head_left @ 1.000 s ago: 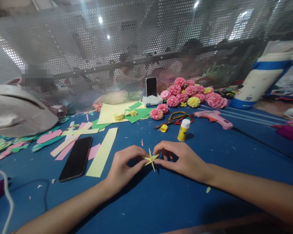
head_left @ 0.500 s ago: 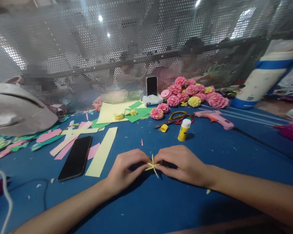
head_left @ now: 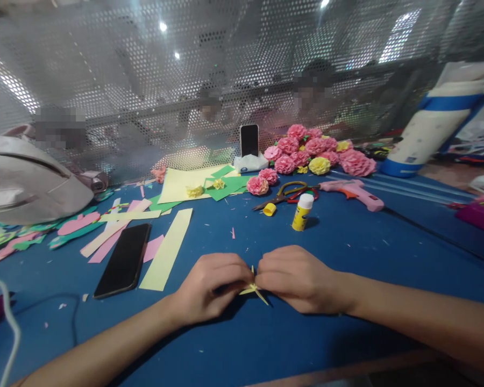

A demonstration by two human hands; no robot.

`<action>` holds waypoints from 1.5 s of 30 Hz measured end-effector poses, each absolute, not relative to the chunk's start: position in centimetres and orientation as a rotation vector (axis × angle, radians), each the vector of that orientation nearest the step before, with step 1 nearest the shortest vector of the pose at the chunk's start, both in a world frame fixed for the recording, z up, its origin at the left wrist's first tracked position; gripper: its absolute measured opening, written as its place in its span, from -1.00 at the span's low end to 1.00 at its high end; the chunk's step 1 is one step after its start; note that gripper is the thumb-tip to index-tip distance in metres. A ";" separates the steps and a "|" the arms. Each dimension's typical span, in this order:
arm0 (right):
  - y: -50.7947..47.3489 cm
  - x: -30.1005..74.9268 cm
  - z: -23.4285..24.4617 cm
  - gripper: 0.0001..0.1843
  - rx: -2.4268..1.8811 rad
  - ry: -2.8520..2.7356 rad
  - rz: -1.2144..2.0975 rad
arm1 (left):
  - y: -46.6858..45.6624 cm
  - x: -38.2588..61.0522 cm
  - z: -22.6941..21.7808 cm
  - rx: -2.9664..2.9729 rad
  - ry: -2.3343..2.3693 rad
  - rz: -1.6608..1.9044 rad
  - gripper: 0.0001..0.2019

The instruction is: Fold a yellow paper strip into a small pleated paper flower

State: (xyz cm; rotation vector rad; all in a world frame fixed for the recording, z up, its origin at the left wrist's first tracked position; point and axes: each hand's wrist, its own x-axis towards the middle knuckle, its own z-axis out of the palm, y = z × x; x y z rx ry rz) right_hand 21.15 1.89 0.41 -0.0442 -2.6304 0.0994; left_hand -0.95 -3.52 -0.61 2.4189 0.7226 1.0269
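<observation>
Both hands meet low in the middle of the blue table (head_left: 347, 242). My left hand (head_left: 210, 287) and my right hand (head_left: 296, 277) pinch a small folded yellow paper piece (head_left: 253, 289) between their fingertips. Only thin yellow points of it stick out between the knuckles; most of it is hidden by the fingers. A black phone (head_left: 123, 259) lies face up to the left of my left hand, beside a long pale yellow paper strip (head_left: 167, 250).
A glue stick (head_left: 302, 212) with its yellow cap (head_left: 269, 209) off, scissors (head_left: 284, 194) and a pink glue gun (head_left: 353, 192) lie beyond the hands. Pink and yellow paper flowers (head_left: 318, 153) pile at the back. Paper scraps lie left, a perforated screen (head_left: 145, 97) behind.
The hands have closed tighter round the yellow piece and moved slightly nearer me. Its star-like points, plainly spread a second ago, are now mostly hidden by the fingers.
</observation>
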 end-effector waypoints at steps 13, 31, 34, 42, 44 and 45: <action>2.9 21.0 0.7 -0.90 -0.448 -2.386 0.381 | -2.1 -0.4 -1.2 1.462 0.883 1.145 -0.71; 2.4 20.2 0.5 -0.83 -0.668 -2.339 0.561 | -2.7 -0.3 -0.6 1.912 1.080 1.278 -0.91; 2.6 20.2 0.5 -0.81 -0.683 -2.346 0.606 | -2.8 -0.4 -0.7 1.977 1.087 1.293 -0.91; 2.5 19.9 0.7 -0.83 -0.740 -2.334 0.782 | -2.8 -0.4 -0.6 2.004 1.065 1.291 -0.89; 2.4 19.9 0.7 -0.82 -0.755 -2.318 0.822 | -2.8 -0.4 -0.7 1.977 1.073 1.268 -0.85; 2.4 19.9 0.7 -0.82 -0.760 -2.314 0.842 | -2.8 -0.4 -0.8 1.967 1.081 1.257 -0.82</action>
